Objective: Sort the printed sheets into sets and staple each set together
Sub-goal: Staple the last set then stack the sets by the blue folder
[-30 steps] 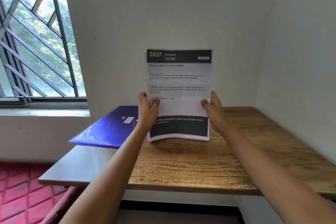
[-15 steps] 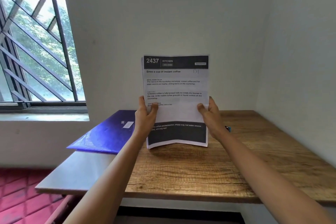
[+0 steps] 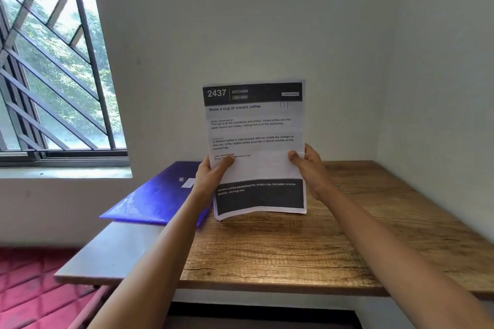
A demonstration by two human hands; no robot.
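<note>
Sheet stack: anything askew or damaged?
Slightly. The printed sheets, held upright by the left hand and right hand, buckle along the bottom edge, and the lower left corners fan out, so the stack is not flush.
</note>
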